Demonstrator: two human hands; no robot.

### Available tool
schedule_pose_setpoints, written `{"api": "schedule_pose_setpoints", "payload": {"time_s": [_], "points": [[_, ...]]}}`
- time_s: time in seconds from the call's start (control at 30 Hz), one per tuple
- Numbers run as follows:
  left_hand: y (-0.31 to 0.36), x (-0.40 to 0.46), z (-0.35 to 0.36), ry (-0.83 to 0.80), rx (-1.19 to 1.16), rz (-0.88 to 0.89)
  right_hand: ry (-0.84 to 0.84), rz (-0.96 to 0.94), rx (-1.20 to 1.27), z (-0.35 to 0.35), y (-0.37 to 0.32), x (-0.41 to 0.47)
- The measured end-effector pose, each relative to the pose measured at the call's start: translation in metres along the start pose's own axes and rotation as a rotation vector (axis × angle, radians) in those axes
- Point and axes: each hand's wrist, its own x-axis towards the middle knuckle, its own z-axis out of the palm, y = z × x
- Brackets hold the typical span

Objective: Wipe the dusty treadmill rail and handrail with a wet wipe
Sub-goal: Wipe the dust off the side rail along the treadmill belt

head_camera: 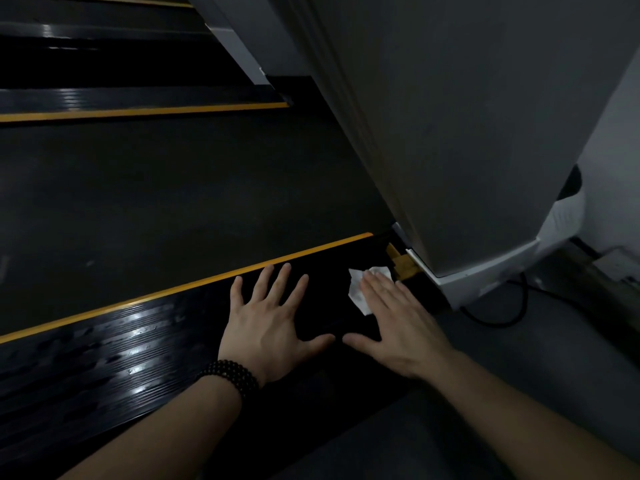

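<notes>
Both forearms are reaching in from the lower edge. Left hand (273, 320), beaded bracelet (230, 375) at the wrist, is lying flat with fingers spread on the black ribbed side rail (104, 368), holding nothing. Right hand (394, 323) is pressing flat, fingers straight, on a white wet wipe (358, 289) at the rail's far end, beside the grey upright column (467, 150). A yellow stripe (173, 289) is bordering the dark belt (173, 195) beyond. A black cable (512, 317) is lying on the floor at right.
</notes>
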Motion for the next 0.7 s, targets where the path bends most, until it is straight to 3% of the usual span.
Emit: {"api": "schedule_pose_setpoints", "payload": {"time_s": [0.37, 0.7], "points": [[0.000, 0.000, 0.000, 0.003, -0.012, -0.002, 0.061, -0.184, -0.016, 0.017, 0.002, -0.017], [-0.003, 0.002, 0.002, -0.002, -0.018, 0.016, 0.454, 0.020, 0.175, 0.012, 0.027, -0.034]]}}
